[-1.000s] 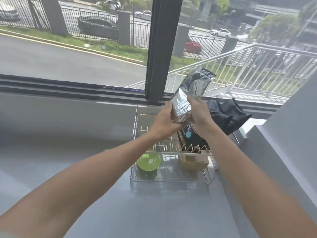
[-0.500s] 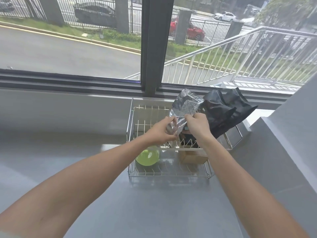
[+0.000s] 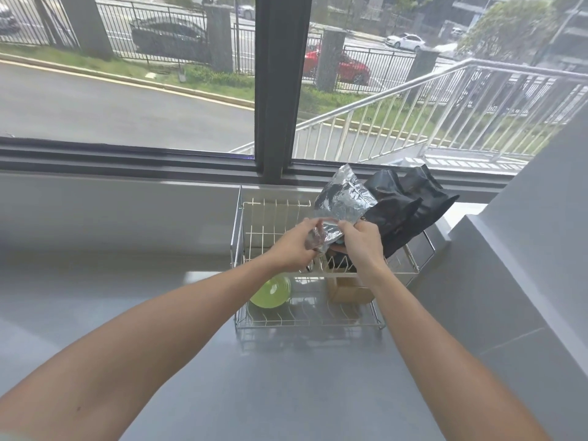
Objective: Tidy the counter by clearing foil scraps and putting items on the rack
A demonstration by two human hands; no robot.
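Note:
A crinkled silver foil bag [image 3: 342, 203] leans over the upper tier of a white wire rack [image 3: 318, 319] at the back of the grey counter [image 3: 286, 393]. My left hand [image 3: 294, 248] and my right hand [image 3: 359, 245] both grip the bag's lower end, thumbs pinched on the foil. Black bags [image 3: 410, 208] lie across the rack's right side, touching the foil bag. Below, on the lower tier, sit a green bowl [image 3: 272, 292] and a brown box [image 3: 348, 291].
A grey wall [image 3: 521, 265] rises close on the right of the rack. A window sill [image 3: 127, 163] runs behind it, with a dark window post [image 3: 280, 90] in the middle. The counter stretches left and toward me.
Both hands have lowered the foil bag from above the rack down onto its upper tier, beside the black bags. The view has tipped down slightly.

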